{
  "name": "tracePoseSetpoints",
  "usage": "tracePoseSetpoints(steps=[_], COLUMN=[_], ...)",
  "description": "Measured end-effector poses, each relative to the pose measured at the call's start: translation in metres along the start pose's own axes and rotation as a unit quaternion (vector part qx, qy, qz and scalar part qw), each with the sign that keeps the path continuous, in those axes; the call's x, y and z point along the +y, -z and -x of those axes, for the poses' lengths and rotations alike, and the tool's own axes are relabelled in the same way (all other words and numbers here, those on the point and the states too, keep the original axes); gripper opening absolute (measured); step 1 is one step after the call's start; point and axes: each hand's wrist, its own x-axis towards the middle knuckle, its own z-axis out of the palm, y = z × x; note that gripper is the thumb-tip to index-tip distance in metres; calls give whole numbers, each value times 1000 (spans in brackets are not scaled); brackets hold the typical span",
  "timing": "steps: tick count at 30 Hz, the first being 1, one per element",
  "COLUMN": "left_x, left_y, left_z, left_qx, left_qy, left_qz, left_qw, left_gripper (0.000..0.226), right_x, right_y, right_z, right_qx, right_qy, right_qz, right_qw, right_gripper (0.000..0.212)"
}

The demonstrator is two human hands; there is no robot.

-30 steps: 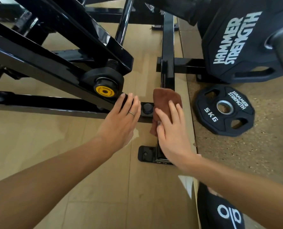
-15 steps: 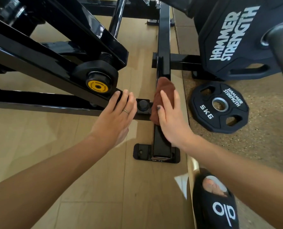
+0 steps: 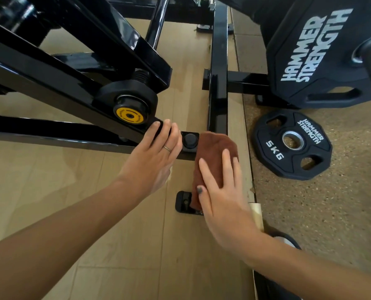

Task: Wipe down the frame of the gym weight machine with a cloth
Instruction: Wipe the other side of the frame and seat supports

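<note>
Under right grip [image 3: 220,191] | cloth [image 3: 214,152] flat on frame [image 3: 218,83]

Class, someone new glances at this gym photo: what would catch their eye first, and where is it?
Probably the brown cloth, pressed flat by the right hand onto the black frame at centre. Next, the yellow pivot cap above the left hand, and the 5 kg plate lying on the floor to the right.

From what I'm seeing this is clearly a gym: black steel machine frame [image 3: 218,68], a loose 5 kg plate [image 3: 291,145] lying on speckled rubber flooring [image 3: 331,202], and a big Hammer Strength plate [image 3: 318,53] loaded beside it
</note>
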Motion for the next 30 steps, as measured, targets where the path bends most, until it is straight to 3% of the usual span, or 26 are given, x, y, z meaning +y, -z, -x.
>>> tracePoseSetpoints(steps=[5, 9, 14, 17, 21, 23, 26, 30], left_x=[-1, 0, -2, -3, -2, -2, -2, -7], left_y=[-3, -5, -3, -2, -4, -5, -4, -2], left_z=[0, 0, 0, 1, 3, 3, 3, 12], left_qx=[4, 15, 17, 14, 27, 35, 38, 19], left_qy=[-1, 2, -5, -8, -10, -10, -14, -40], left_qz=[10, 10, 6, 8, 12, 12, 13, 48], left_qw=[1000, 1000, 1000, 1000, 1000, 999, 999, 998], left_gripper=[70, 69, 71, 73, 70, 70, 70, 73], right_x=[1, 15, 15, 15, 14, 18, 20, 21], right_y=[-4, 9, 26, 20, -8, -15, -13, 4], right_z=[5, -59, -114, -90, -15, 5, 3, -44], right_qx=[11, 46, 58, 43, 80, 53, 66, 62], right_qy=[1, -9, -18, -7, 65, 48, 63, 20], right_qz=[20, -54, -38, -38, -10, -12, -48, -135], right_qw=[1000, 997, 997, 998, 995, 997, 995, 989], right_gripper=[60, 56, 55, 56, 56, 60, 57, 61])
